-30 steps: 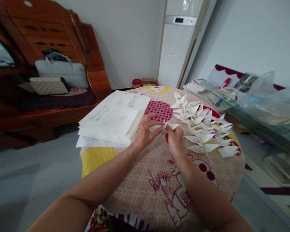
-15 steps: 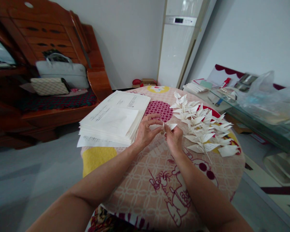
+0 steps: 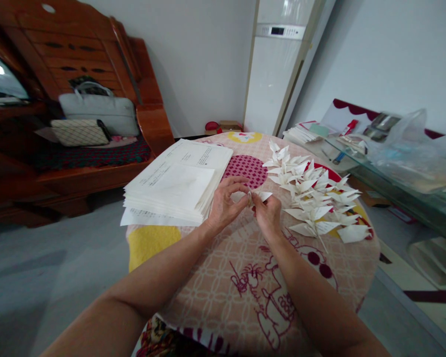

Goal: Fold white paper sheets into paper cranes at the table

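Note:
Over the middle of the round table, a small folded white paper crane [image 3: 264, 195] is pinched between both hands, partly covered by the fingers. My left hand [image 3: 225, 202] grips its left side with thumb and forefinger, the other fingers curved above. My right hand [image 3: 267, 210] holds the paper from the right, its fingers curled in and a pointed white wing sticking out above them. To the right lies a cluster of several finished paper cranes [image 3: 312, 186], wings spread. At the left, close to my left hand, stands a thick stack of printed white sheets [image 3: 171, 181].
A pink patterned cloth [image 3: 215, 277] covers the table. Right of it stands a glass-topped table [image 3: 405, 186] with a plastic bag [image 3: 405, 144], metal bowls and papers. A wooden bench [image 3: 92, 168] holding bags is at the left, and a tall white air conditioner [image 3: 271, 74] at the back.
Both hands keep their pinch on the paper crane, with only a slight shift of the fingers. The whole view has drifted slightly.

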